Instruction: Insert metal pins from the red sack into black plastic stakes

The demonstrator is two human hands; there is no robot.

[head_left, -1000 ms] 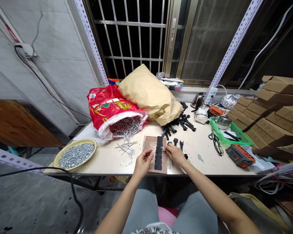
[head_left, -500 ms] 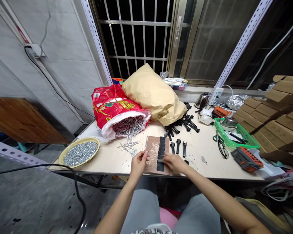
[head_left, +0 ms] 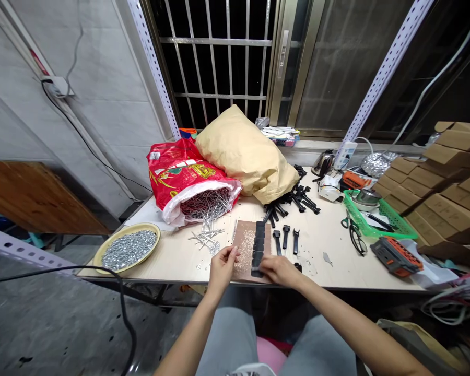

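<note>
A brown board (head_left: 243, 237) sprinkled with small pale bits lies at the table's front edge. Along its right side runs a column of several black flat pieces (head_left: 259, 241). My left hand (head_left: 222, 267) is closed in a pinch at the board's left edge; whatever is between its fingertips is too small to make out. Bent fingers of my right hand (head_left: 278, 269) are at the lowest black pieces, and their tips are partly hidden. Just beyond that hand lie black parts with handle-like stems (head_left: 285, 236). Loose silvery rods (head_left: 207, 239) lie left of the board.
A yellow bowl (head_left: 156, 241) of small metal pieces stands at left. Behind are a red bag (head_left: 172, 167) spilling metal rods and a large tan sack (head_left: 243, 151). At right are scissors (head_left: 354, 235), a green basket (head_left: 405, 230), an orange-black device (head_left: 396, 256) and cardboard boxes (head_left: 438, 214).
My right hand has moved slightly down and toward the column's near end. The left hand keeps its pinch in almost the same place.
</note>
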